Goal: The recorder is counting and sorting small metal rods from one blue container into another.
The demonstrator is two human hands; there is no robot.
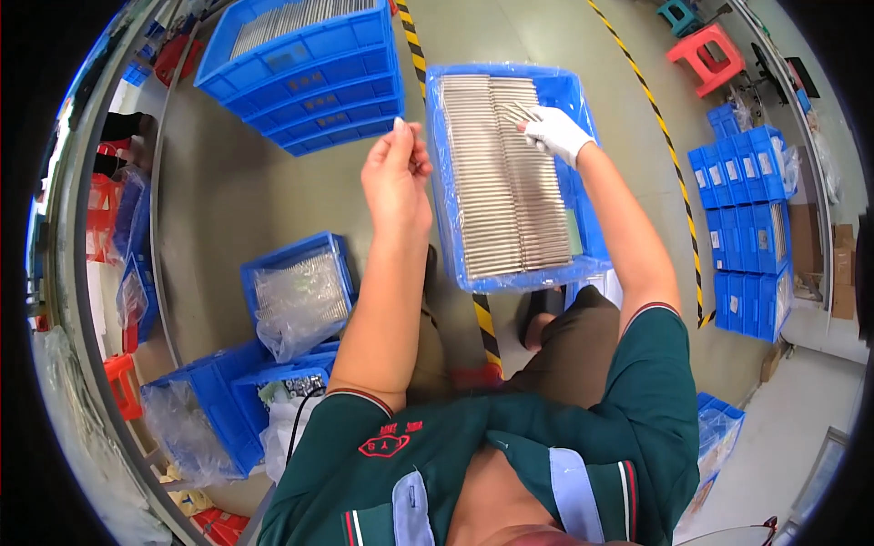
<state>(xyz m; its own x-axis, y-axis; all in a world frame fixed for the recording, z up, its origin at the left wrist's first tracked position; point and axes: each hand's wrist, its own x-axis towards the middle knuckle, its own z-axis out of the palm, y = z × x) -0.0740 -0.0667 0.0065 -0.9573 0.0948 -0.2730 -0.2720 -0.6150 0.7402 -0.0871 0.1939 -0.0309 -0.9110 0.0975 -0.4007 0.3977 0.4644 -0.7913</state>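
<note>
A blue plastic crate (pixel 435 196) lined with clear film stands before me, holding two long rows of thin silvery metal rods (pixel 482 173). My right hand (pixel 557 135) wears a white glove, its fingertips bare, and is closed around a few metal rods (pixel 515 114) above the crate's right row. These rods lie at a slant across the row. Left of the crate, my bare left hand (pixel 398 168) is raised, its fingers curled and the thumb against them. No rod sticks out of it, and it is apart from the crate.
Stacked blue crates (pixel 319 86) with more rods stand at the far left. Nearer left is a film-covered crate (pixel 300 291). Blue bins (pixel 746 232) line the right side, with a red stool (pixel 706 56) farther back. Yellow-black tape (pixel 669 136) marks the floor.
</note>
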